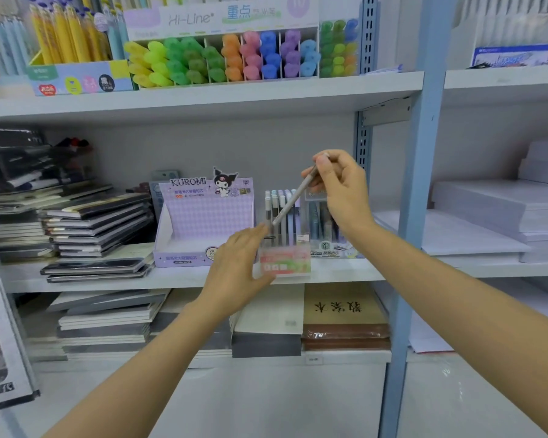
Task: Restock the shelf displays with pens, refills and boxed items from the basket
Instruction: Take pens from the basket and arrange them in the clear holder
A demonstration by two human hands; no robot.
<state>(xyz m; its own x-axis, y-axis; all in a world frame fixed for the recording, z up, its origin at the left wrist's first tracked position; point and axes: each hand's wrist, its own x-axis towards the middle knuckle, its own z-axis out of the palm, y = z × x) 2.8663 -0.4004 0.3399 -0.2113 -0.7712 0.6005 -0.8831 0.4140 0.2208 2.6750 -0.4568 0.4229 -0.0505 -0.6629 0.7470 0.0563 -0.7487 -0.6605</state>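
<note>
Grey slim pen [293, 199] slants over the clear plastic pink-labelled pen box [285, 263], its top pinched by the right hand [340, 188]; the left hand [238, 273], relaxed, touches that box's left side.

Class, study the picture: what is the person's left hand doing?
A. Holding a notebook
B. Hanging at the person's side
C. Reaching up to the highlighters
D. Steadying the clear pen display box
D: the left hand rests against the side of the clear pen display box on the middle shelf, while the right hand pinches a grey pen tilted down into it.
</note>
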